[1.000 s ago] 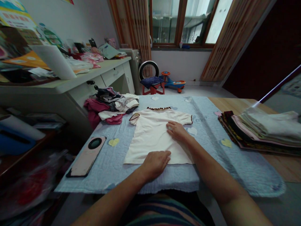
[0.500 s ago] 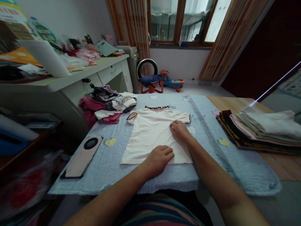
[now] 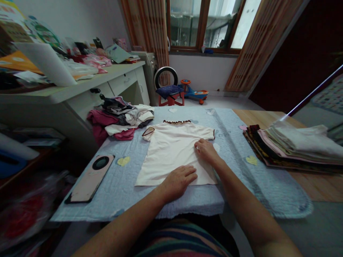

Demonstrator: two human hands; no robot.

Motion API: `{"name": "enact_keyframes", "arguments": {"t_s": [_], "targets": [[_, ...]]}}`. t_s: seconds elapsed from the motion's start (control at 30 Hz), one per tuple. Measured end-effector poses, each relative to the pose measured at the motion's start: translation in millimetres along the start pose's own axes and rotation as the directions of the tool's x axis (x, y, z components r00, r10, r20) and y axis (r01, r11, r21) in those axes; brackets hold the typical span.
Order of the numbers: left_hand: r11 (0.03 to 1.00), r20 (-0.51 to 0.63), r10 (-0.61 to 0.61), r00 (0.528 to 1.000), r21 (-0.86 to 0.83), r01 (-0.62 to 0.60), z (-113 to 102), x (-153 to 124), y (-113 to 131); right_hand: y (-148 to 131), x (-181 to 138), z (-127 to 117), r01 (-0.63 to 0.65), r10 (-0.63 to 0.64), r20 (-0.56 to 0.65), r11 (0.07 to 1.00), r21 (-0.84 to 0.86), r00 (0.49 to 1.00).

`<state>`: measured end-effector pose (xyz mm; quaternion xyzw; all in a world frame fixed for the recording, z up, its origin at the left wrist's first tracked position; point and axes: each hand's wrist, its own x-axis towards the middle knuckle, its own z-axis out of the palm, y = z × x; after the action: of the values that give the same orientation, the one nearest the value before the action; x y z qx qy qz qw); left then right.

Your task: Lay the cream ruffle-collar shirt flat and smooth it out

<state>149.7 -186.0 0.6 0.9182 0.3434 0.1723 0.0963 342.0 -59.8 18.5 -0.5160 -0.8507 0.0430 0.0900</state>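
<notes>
A white short-sleeved shirt lies spread on the blue quilted cover, its frilled dark-trimmed neckline at the far side. The left sleeve's cuff is turned up, showing its dark edging. My left hand rests palm down on the lower part of the shirt, fingers stretched out to the right. Farther up, my right hand is on the right side of the shirt, its fingers bent and close together against the fabric. Small creases run out from those fingertips; the thumb is partly hidden.
A crumpled clothes pile lies at the far left. A pink phone is on the blue cover at the near left. Folded clothes are stacked at the right. Beyond the table stand a red stool and a toy car.
The whole view has shifted slightly, so things appear a little farther left. Both hands stay on the shirt in almost the same places.
</notes>
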Motion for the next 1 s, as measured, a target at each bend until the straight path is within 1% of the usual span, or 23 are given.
{"name": "enact_keyframes", "arguments": {"t_s": [0.03, 0.07, 0.17, 0.23, 0.4, 0.5, 0.6, 0.7, 0.8, 0.87, 1.0], "targets": [[1.000, -0.005, 0.015, 1.000, -0.007, -0.015, 1, 0, 0, 2, -1, 1, -0.013, 0.013, -0.021, 1.000, -0.003, 1.000], [0.999, -0.012, 0.029, 0.999, -0.012, -0.029, 2, 0, 1, 2, -2, 2, 0.002, -0.002, -0.031, 1.000, 0.012, 1.000], [0.998, -0.035, 0.062, 0.997, 0.000, -0.062, 6, 0, 0, -1, -4, 8, 0.144, -0.142, -0.026, 0.984, 0.107, 0.989], [0.997, -0.048, 0.073, 0.996, 0.018, -0.073, 7, 1, 0, -6, -4, 13, 0.197, -0.197, -0.014, 0.971, 0.139, 0.980], [0.996, -0.048, 0.085, 0.995, 0.031, -0.084, 6, 1, 0, -17, 1, 17, 0.170, -0.171, -0.005, 0.979, 0.109, 0.985], [0.996, -0.039, 0.080, 0.996, 0.032, -0.079, 5, 1, 0, -20, 5, 16, 0.180, -0.181, -0.004, 0.980, 0.087, 0.984], [0.997, -0.035, 0.069, 0.997, 0.031, -0.068, 6, 1, 0, -21, 7, 17, 0.193, -0.191, -0.035, 0.977, 0.084, 0.981], [0.998, -0.034, 0.062, 0.997, 0.020, -0.062, 8, 0, -1, -23, 6, 20, 0.180, -0.174, -0.073, 0.980, 0.082, 0.982], [0.998, -0.027, 0.059, 0.998, 0.012, -0.059, 8, 0, -1, -25, 3, 21, 0.167, -0.161, -0.085, 0.983, 0.070, 0.983], [0.999, -0.014, 0.031, 0.999, 0.019, -0.031, 8, 0, -1, -26, 1, 21, 0.149, -0.143, -0.094, 0.987, 0.061, 0.985], [0.994, 0.002, -0.083, 0.997, 0.069, 0.083, 6, -2, 1, -25, -4, 19, 0.087, -0.083, -0.094, 0.996, 0.030, 0.992]]}}
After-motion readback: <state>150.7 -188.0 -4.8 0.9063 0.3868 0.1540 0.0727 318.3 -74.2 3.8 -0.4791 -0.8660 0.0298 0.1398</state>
